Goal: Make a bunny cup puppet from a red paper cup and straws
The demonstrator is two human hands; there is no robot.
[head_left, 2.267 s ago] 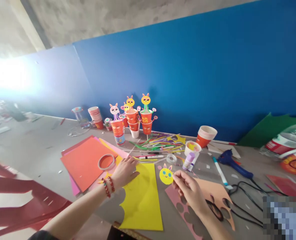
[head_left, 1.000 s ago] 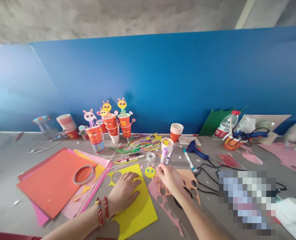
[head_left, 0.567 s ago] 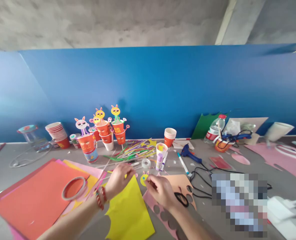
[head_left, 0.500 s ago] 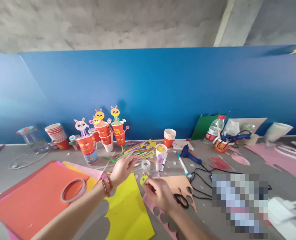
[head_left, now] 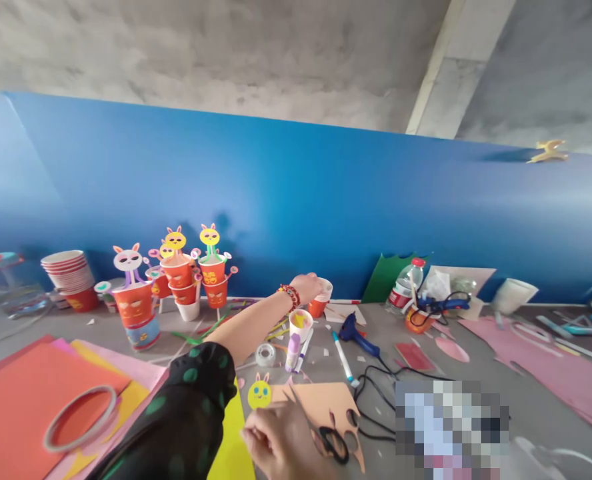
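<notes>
My left hand reaches far forward to a small stack of red and white paper cups, its fingers curled at the rim and partly hidden. My right hand is low in the middle, fingers curled in, with nothing visible in them. Just beyond it lies a yellow bunny face cutout with pink ears and blue eyes. Scissors with black handles rest beside the right hand on an orange-peach sheet with round holes. Yellow paper shows under my left forearm.
Several finished cup bunnies stand at the left back. A cup with yellow scraps, glue stick, tape roll and blue glue gun fill the middle. Black cables run right. Coloured sheets lie left.
My left hand has moved forward and right, from above the yellow paper to the stacked cups. My right hand has drawn back from the bunny face, now fully visible. The view has shifted right.
</notes>
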